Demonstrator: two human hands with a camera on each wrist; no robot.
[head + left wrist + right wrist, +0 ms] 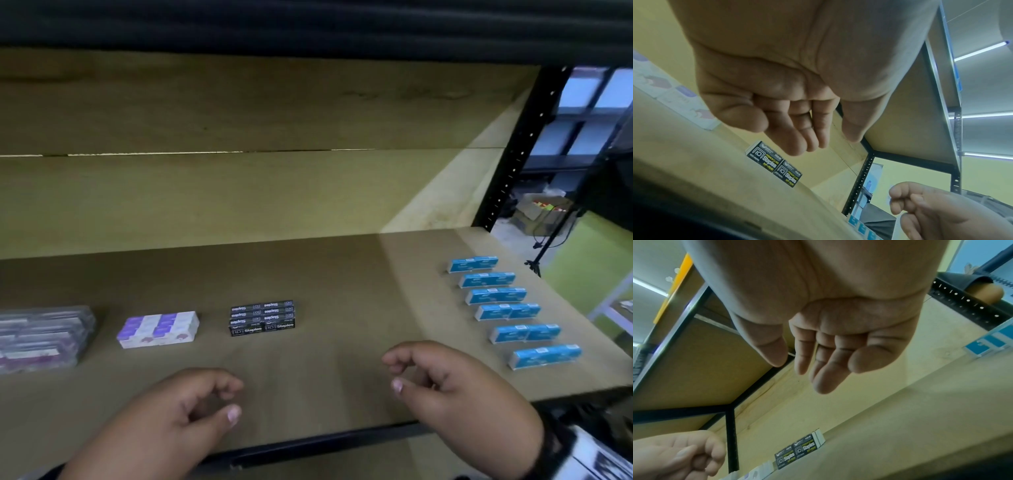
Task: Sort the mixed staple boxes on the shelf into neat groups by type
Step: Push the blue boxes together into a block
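On the brown shelf board (342, 291) the staple boxes lie in groups. Black staple boxes (262, 318) (774, 164) (797, 451) form a tight block at the middle. Purple-and-white boxes (158, 329) sit to their left. Blue boxes (510, 310) lie in several pairs down the right side. My left hand (219, 401) (797, 129) and right hand (404, 371) (813, 361) hover empty over the front of the shelf, fingers loosely curled, short of the black block.
A clear-wrapped pack of purple boxes (41, 337) lies at the far left. The shelf's black front rail (308, 445) runs below my hands. A black perforated upright (513, 154) stands at the back right. An upper shelf (308, 24) hangs overhead.
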